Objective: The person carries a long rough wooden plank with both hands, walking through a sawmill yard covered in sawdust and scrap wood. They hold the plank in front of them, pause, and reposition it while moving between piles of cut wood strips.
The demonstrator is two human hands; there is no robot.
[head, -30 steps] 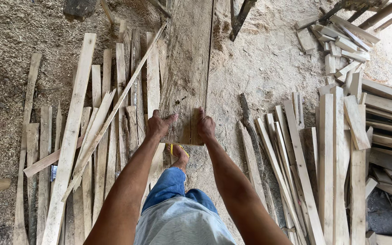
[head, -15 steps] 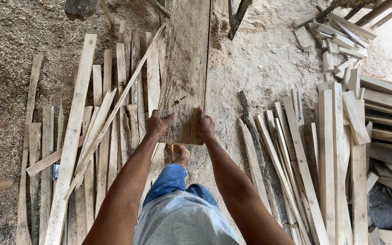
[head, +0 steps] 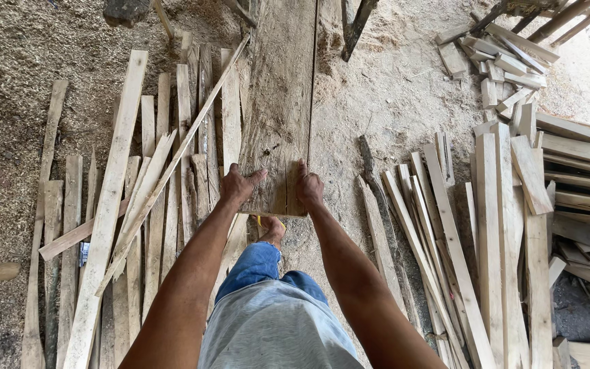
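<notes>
A long, wide, weathered wooden plank (head: 281, 96) runs away from me down the middle of the view. Both hands grip its near end. My left hand (head: 239, 186) clasps the left corner, thumb on top. My right hand (head: 308, 188) clasps the right corner. The near end is lifted off the ground above my bare foot (head: 272, 231) in a yellow sandal. A thin straight line or crack runs lengthwise along the plank's right part.
Many pale wooden slats (head: 138, 198) lie on the sawdust ground at my left. More slats and offcuts (head: 507, 205) are piled at the right, with short pieces (head: 500, 61) at the far right. A dark wooden leg (head: 356, 24) stands beyond the plank.
The plank's near end and both hands have stayed nearly in place; the view shifted slightly. Nothing was let go or picked up.
</notes>
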